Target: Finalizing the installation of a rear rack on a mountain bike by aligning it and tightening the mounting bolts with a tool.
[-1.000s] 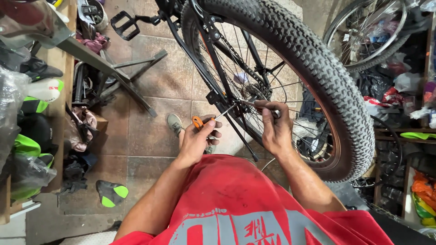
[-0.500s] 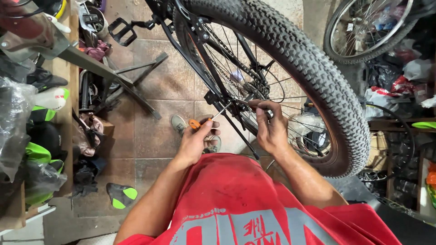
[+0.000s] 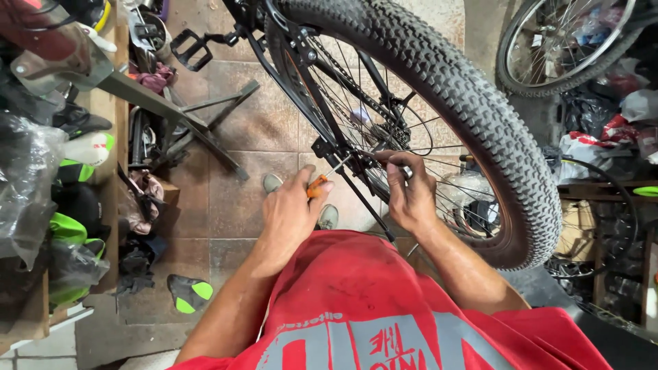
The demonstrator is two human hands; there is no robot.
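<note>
The left hand is closed around the orange handle of a screwdriver, thumb and fingers pinching it so that the thin shaft points up and to the right, toward the black frame tube where a small bracket sits. Held this way, the tip meets the fitting squarely. The right hand is curled shut on a small metal part near the spokes, though what exactly it grips is too small to tell; it seems placed to steady the far side of the same fitting while the tool works on it.

Both hands meet just inside the knobby rear wheel, which stands raised in front of the person's red shirt, bringing the work up near the chest. Below, on the tiled floor, the tips of two shoes show between the arms. A black pedal juts out toward the floor's upper left, and a second wheel leans at the upper right.
</note>
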